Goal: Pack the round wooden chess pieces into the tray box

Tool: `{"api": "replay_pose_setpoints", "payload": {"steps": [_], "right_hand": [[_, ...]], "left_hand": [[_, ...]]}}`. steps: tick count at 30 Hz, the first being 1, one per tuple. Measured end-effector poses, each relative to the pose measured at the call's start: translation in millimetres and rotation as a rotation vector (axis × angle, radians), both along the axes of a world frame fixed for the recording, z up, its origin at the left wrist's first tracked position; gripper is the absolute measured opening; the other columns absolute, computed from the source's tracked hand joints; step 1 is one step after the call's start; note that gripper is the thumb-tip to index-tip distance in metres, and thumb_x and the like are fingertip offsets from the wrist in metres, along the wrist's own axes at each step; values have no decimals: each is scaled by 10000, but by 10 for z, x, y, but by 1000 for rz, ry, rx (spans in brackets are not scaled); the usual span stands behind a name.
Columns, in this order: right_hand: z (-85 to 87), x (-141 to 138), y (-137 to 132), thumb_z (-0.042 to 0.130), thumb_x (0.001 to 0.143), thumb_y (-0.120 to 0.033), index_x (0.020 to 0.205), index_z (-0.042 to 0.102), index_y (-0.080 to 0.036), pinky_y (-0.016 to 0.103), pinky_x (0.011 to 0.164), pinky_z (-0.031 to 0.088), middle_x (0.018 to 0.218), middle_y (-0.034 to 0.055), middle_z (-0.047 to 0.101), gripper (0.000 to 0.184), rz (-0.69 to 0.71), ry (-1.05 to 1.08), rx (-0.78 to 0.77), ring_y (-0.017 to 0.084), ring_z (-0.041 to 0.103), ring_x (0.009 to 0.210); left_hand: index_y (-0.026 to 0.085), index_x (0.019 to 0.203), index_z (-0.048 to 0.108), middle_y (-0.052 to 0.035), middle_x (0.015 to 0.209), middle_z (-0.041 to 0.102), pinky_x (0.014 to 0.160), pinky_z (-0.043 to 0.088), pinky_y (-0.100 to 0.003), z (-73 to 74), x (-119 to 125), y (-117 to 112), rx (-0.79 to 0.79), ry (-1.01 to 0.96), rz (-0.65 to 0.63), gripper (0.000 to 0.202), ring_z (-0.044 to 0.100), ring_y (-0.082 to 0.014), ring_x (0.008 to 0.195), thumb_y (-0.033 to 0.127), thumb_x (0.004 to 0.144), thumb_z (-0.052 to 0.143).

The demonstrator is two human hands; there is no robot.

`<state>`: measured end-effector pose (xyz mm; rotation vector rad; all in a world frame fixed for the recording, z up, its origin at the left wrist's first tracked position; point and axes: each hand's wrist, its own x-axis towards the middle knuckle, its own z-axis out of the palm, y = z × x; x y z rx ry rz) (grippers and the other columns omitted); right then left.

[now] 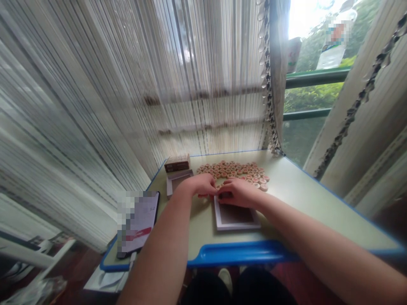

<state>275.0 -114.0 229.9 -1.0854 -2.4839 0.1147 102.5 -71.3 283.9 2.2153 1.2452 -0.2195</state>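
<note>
Many round wooden discs with red markings, which look like Chinese chess pieces (pixel 240 167), lie in a loose spread on the pale table (pixel 305 199). My left hand (pixel 203 185) is at the near left edge of the spread, fingers bent and pressed together; what they hold, if anything, is hidden. Just right of it, my right hand (pixel 238 192) curls over the far left corner of an open shallow box tray (pixel 237 215). Its fingertips meet near the tray's rim, and I cannot make out what is in them. The two hands nearly touch.
Another shallow tray (pixel 173 185) sits at the left, with a brown box (pixel 177 162) behind it. A tablet (pixel 141 222) with a cable lies on the left table edge. A blue moulded rim (pixel 241 250) edges the table's front. String curtains (pixel 210 76) hang behind.
</note>
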Motion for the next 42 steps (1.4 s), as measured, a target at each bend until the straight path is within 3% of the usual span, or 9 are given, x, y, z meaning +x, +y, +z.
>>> {"api": "replay_pose_setpoints", "payload": {"steps": [7,10,14,21,27,32,37,42], "right_hand": [[69,-24,-110,621,741,-313,945,687,-235,250,665,398,804,43,630,228,28,38,33,168,542,787],[60,0,-105,638,720,-297,867,691,-215,243,665,396,788,44,631,177,5,50,16,169,550,796],[57,-32,-105,653,705,-314,919,682,-223,225,605,370,762,28,634,234,-92,82,1,143,548,701],[-5,-117,-108,575,789,-373,844,703,-242,245,628,383,768,37,664,191,-15,32,55,162,567,745],[-9,-55,-23,592,781,-366,865,705,-222,250,659,406,773,39,674,201,-42,95,-9,163,581,745],[44,-61,-56,570,785,-385,807,691,-217,241,603,381,752,38,662,209,-141,49,-13,159,565,705],[84,-93,-114,552,781,-424,795,679,-230,243,553,338,783,49,664,233,-289,-66,-2,172,574,701],[57,-96,-99,524,811,-414,859,684,-254,262,624,377,857,45,675,231,-249,-88,43,194,594,789]], "left_hand": [[140,598,632,-21,576,617,431,349,-193,43,-46,-7,36,39,61,120,472,-90,455,181,607,519],[139,585,632,-19,556,609,443,364,-198,34,-51,6,40,30,76,117,483,-98,461,168,602,520],[136,575,626,-8,506,574,452,377,-201,21,-57,23,48,28,84,114,485,-100,453,157,594,516],[131,560,623,-19,528,594,441,383,-203,22,-99,26,25,9,76,119,489,-102,451,163,593,514],[116,601,604,-40,606,652,527,484,-186,-67,-68,33,-120,-100,215,114,589,-101,536,103,647,500],[117,599,569,-34,588,642,587,537,-207,-137,-41,56,-160,-205,334,135,630,-114,580,51,675,479],[112,583,562,-21,530,613,589,548,-224,-161,-15,90,-149,-248,316,150,628,-120,557,37,687,484],[98,597,578,-9,499,594,585,553,-237,-170,-10,93,-161,-272,317,157,618,-116,536,14,686,481]]}}
